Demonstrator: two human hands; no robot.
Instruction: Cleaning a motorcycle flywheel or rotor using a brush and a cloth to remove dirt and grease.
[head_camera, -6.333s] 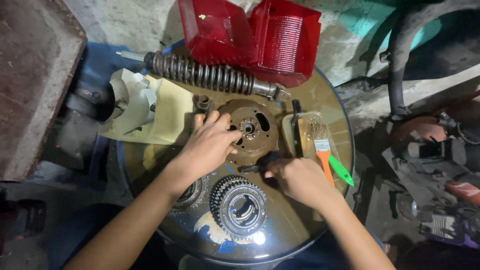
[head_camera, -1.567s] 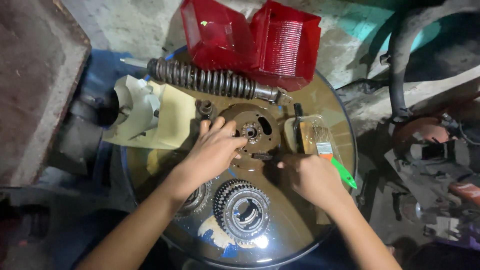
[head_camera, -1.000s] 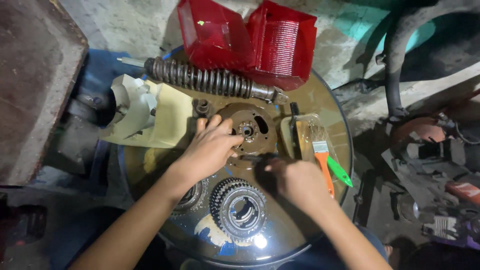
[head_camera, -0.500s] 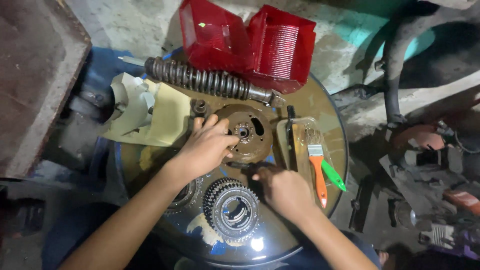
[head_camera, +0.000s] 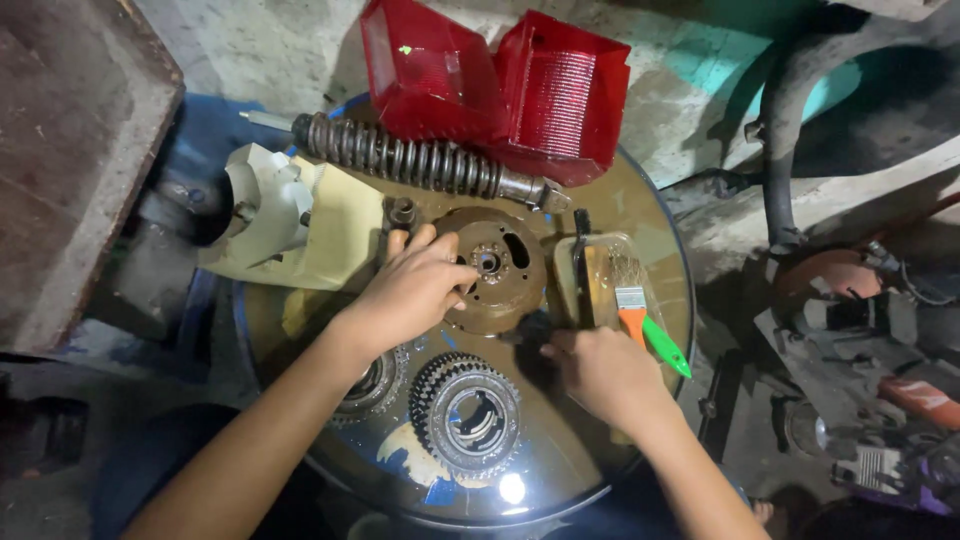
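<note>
My left hand (head_camera: 415, 290) lies spread on the rusty round plate (head_camera: 497, 268) at the middle of the surface (head_camera: 650, 215); my right hand (head_camera: 600, 372) is clamped on a dark tool (head_camera: 530, 328) touching its near-right edge.

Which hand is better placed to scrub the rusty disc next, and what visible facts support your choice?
Probably the right hand: it grips a dark tool whose tip reaches the disc edge. The left hand lies flat on the disc, steadying it, with nothing in it.
</note>
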